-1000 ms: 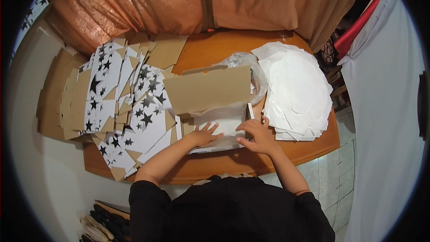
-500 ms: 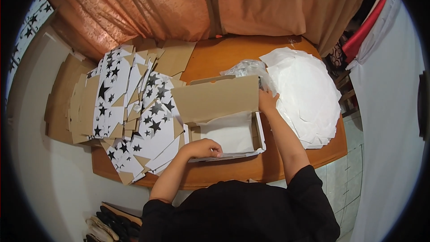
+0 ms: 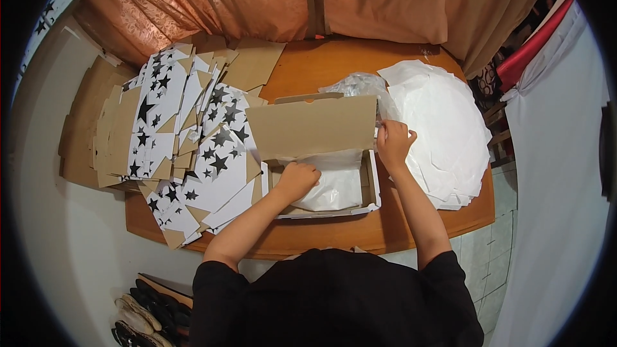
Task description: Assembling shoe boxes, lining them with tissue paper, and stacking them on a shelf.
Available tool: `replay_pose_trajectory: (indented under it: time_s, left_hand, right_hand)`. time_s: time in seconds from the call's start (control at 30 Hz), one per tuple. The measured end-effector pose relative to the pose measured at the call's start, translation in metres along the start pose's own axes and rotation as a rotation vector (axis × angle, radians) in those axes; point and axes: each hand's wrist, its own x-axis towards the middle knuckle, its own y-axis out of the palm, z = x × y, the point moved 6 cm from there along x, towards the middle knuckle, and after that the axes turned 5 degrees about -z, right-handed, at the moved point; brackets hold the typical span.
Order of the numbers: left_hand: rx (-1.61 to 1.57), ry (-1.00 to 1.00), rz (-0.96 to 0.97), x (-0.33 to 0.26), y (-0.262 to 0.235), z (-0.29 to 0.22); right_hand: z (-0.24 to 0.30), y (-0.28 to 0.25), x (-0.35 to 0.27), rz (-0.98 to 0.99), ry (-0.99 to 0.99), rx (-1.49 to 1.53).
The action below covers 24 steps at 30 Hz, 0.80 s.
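Note:
An open cardboard box [image 3: 308, 125], brown inside with white outer edges, stands in front of me with its lid raised on the far side. A white sheet of paper [image 3: 337, 183] lies inside it, its near edge curved up. My left hand [image 3: 297, 180] reaches into the box at the left of this paper, fingers curled closed on it. My right hand [image 3: 394, 144] is just right of the lid, beside a clear crumpled plastic bag [image 3: 360, 83]. Its fingers are bent together; whatever they hold is too small to make out.
A wide pile of white paper sheets [image 3: 440, 135] lies at the right. On the left, flat cardboard pieces printed with black stars [image 3: 222, 164] are heaped beside plain brown cardboard [image 3: 87, 128]. Orange curtains [image 3: 250, 0] hang behind the wooden table [image 3: 295, 71]. Shoes [image 3: 151, 311] sit below left.
My left hand has moved from the box's front edge into the box, onto the paper, whose near edge has shifted away from the front wall. My right hand has come out from beside the plastic bag.

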Motion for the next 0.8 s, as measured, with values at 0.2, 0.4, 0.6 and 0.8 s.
replay_pose_trajectory:
  time_s: [0.2,0.4,0.6,0.8]
  left_hand:
    - [0.081,0.118,-0.129,-0.005,-0.004,0.000]
    - [0.069,0.154,-0.192,-0.007,-0.014,-0.004]
    - [0.055,0.114,-0.343,-0.011,-0.066,-0.017]
    - [0.180,-0.148,-0.438,-0.012,-0.083,0.003]
  right_hand:
    - [0.069,-0.084,-0.029,-0.136,-0.231,0.487]
    - [0.111,-0.016,-0.091,0.749,-0.430,0.624]
    - [0.099,0.022,-0.114,1.054,-0.302,0.591]
    - [0.099,0.036,-0.122,1.142,-0.226,0.710]
